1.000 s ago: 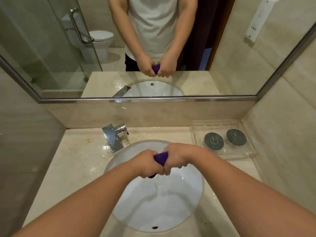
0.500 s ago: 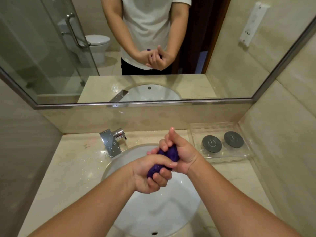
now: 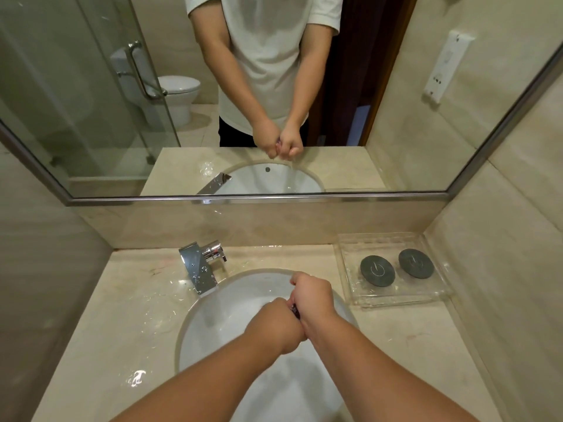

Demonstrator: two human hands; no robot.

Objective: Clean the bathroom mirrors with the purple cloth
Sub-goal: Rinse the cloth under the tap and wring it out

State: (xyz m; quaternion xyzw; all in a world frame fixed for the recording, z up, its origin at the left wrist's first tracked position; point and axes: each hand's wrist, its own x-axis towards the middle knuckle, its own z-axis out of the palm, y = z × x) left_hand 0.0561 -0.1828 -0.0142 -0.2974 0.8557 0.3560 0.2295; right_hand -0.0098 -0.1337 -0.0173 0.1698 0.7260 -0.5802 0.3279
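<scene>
A: Biggest first. What do we have?
B: Wide metal-framed wall mirror fills 12 o'clock. In it we see our white tee, both fists, a toilet & a glass shower door.
A: Below it?
B: Beige marble countertop, wet w/ droplets, esp. at 9 o'clock of the bowl. White oval sink basin is sunk into it at 6 o'clock of our view.
A: Right side?
B: Clear rectangular plastic tray at 3 o'clock of the basin, tucked in the wall corner.
A: Tap?
B: Angular chrome faucet at 11 o'clock on the basin rim, spout over the bowl.
A: Hands?
B: Our left hand & right hand are over the basin, both balled into tight fists & pressed together, R at 1 o'clock of L.
A: In the tray?
B: A dark grey round disc & a second disc at its 3 o'clock, flat, near but apart.
A: And the cloth?
B: Small purple cloth is squeezed inside the 2 fists, each hand clenched round it. We only see a dark sliver btwn them.
</scene>
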